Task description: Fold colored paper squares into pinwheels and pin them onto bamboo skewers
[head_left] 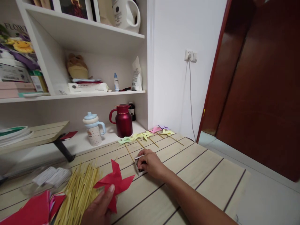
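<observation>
My left hand (100, 202) pinches a red folded-paper pinwheel (119, 182) near its middle, thumb on top; no stick shows on it. My right hand (151, 164) is at a small pale open box (137, 167) on the table, with bent fingertips dipping into it. Something dark shows inside the box, but what the fingers grip is hidden. Just beyond lie several finished pinwheels on sticks, among them a green one (126, 140), a yellow one (147, 135) and a pink one (155, 129). To the left of my left hand is a heap of thin wooden sticks (78, 190).
Red paper sheets (31, 211) lie at the front left, near a clear plastic tray (30, 184). A light blue-lidded cup (94, 132) and a dark red jug (124, 123) stand behind the slatted table (194, 175). White shelving (93, 37) rises at the back.
</observation>
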A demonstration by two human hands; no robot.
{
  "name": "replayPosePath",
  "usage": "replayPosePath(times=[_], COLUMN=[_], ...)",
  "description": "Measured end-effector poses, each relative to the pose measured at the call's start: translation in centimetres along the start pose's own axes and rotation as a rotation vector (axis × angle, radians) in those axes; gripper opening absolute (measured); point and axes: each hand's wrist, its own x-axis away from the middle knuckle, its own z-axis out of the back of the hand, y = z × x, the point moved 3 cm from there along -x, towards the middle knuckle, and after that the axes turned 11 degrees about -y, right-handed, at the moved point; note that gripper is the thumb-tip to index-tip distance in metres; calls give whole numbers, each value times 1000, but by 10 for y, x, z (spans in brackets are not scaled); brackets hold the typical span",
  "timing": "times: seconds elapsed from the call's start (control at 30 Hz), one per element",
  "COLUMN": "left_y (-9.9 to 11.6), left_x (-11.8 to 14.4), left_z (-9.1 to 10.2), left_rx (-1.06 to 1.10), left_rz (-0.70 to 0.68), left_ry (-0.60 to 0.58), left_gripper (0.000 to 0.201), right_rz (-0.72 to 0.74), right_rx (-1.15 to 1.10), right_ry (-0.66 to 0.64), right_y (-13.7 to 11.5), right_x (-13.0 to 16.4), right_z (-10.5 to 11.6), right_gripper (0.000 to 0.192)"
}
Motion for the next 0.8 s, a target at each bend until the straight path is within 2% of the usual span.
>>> replayPosePath(times=[0.23,0.37,0.5,0.7,0.8], left_y=[5,12,14,10,13], left_x=[4,5,3,3,3], left_z=[1,2,1,-2,0], left_rx=[-56,16,90,-6,7], left_rz=[-26,-39,-9,-11,22], left_ry=[9,58,107,7,17], left_gripper=[46,42,40,48,45], right_rz=[-55,-104,-130,-138,-111], right_rx=[-17,58,153,237,228], right_ry=[31,55,28,-18,-17], right_y=[9,6,1,-4,-8], right_x=[-1,0,2,1,2], right_z=[4,14,19,13,9], right_gripper=[15,15,7,4,12])
